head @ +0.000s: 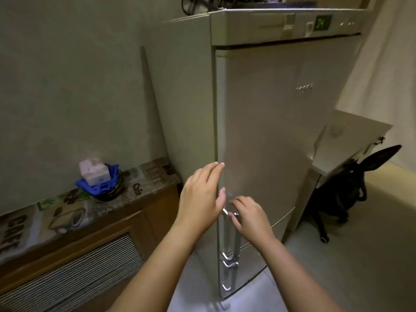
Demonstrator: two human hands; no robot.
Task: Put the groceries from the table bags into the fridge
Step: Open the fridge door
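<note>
You stand in front of the fridge (265, 122), and both its doors are closed, so nothing of its inside shows. Your right hand (248, 216) has its fingers curled around the top of the metal handle (236, 239) of the upper door. Your left hand (201, 194) is held flat with straight fingers, which lie at the left edge of the same door, just above the handle; it holds nothing. A second handle (227, 275) for the lower door sits just below the first.

On the left, a low bench (67, 212) with a printed cafe cover carries a small dark bowl (110, 192). In the bowl lies a blue cloth (99, 186), and on top of it rests a pale pink box (94, 173); the box is blurred, and you cannot tell what it is.

The green display (322, 23) at the top of the fridge seems to read 04. The brand letters on the door are too blurred to read. Things on top of the fridge are cut off by the frame. At the right, a dark chair (346, 190) is partly hidden behind a white desk (346, 143). No grocery bags are in view.
</note>
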